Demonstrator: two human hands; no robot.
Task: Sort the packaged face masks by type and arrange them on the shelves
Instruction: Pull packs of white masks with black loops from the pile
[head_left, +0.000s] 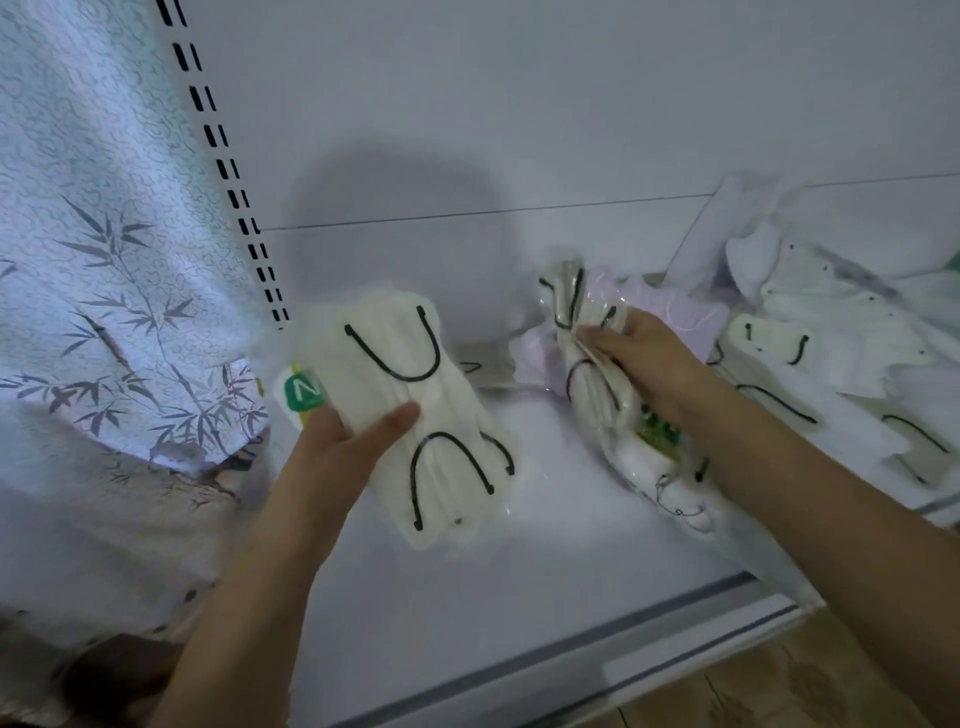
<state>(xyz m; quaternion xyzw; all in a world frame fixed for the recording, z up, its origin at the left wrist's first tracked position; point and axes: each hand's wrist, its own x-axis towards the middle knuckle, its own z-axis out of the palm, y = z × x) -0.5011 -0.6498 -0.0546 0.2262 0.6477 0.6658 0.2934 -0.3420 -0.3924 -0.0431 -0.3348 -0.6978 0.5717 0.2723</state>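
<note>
White shelf (519, 597), blurred mask packs (831, 364)

Hanging at nine o'clock: pale cloth curtain printed with grey bamboo leaves (104, 270). Showing at five o'clock: brown patterned floor (769, 691).

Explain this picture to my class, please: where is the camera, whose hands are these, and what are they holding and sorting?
There is one picture, taken by a camera worn on a person's head, looking forward and down, so the two bare arms are the wearer's own. No machine is involved. The left hand grips a clear pack of cream masks with black ear loops, lifted over a white shelf. The right hand grips a crumpled pack of similar masks at the edge of a loose pile of packs lying on the shelf, some cream, some white, and a lilac pack behind the hand. A patterned cloth with bamboo leaves hangs on the left.
</note>
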